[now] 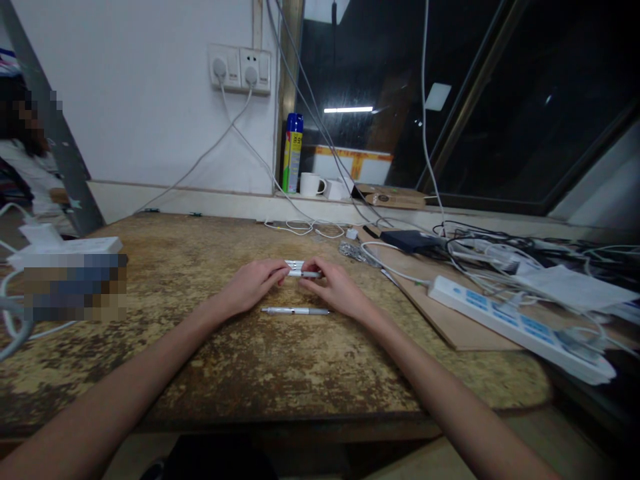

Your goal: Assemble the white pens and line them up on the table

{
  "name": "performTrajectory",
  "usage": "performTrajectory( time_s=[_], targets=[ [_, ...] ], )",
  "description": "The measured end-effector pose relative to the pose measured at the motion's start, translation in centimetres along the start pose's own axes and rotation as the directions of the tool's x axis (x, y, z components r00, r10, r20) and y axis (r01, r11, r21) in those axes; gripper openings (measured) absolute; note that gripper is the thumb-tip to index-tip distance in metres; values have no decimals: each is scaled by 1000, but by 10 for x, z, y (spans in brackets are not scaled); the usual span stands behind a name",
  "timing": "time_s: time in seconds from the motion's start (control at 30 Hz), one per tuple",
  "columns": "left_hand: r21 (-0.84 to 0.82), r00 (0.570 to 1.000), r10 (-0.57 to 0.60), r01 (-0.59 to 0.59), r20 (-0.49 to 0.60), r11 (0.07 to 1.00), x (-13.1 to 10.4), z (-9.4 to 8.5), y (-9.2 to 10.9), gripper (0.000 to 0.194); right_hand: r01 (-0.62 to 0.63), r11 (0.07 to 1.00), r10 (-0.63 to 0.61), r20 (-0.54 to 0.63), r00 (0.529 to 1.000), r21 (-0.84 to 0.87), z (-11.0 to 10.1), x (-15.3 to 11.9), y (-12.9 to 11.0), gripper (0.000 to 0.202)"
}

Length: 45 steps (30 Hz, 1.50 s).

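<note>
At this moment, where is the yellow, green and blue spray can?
In the head view, the spray can stands on the windowsill, just left of the white mug.

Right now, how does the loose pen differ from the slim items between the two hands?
The loose pen lies untouched; the left hand and right hand touch the slim items. The loose pen is nearer the wearer; the slim items are farther off. The loose pen shows whole; fingers partly cover the slim items. Both look pale and run roughly sideways.

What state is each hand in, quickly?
Left hand: fingers closed at one end of the slim pale items.
Right hand: fingers closed at their other end.
</note>
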<state>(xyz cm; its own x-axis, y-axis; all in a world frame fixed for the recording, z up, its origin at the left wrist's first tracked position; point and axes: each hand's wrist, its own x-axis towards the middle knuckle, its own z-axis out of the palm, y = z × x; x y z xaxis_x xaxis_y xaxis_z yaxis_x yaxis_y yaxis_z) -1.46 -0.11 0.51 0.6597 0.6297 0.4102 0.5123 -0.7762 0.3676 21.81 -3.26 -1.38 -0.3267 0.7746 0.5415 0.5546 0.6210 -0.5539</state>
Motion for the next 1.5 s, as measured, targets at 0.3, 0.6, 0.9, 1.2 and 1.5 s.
performTrajectory(
  time_s=[0.3, 0.6, 0.9, 1.2, 1.5],
  targets=[
    [-25, 1000, 1, 0, 7, 1000, 0, 0, 2, 36, -84, 992, 82, 29, 996, 96, -1, 0, -1, 23],
    [-31, 999, 10, -9, 32, 999, -1, 2, 0, 38, -92, 973, 81, 61, 995, 212, 1, 1, 4, 21],
    [-30, 999, 0, 1, 53, 1000, -2, 2, -1, 41, -155, 948, 116, 151, 982, 279, -2, 1, 4, 22],
    [-16, 999, -12, 13, 51, 1000, -2, -1, 0, 43, -200, 909, 146, 170, 975, 365, -3, 1, 5, 23],
    [-13, 998, -49, 49, 27, 999, -2, -3, -3, 46, -124, 925, 109, 64, 992, 360, -6, 4, 12, 20]
  ],
)
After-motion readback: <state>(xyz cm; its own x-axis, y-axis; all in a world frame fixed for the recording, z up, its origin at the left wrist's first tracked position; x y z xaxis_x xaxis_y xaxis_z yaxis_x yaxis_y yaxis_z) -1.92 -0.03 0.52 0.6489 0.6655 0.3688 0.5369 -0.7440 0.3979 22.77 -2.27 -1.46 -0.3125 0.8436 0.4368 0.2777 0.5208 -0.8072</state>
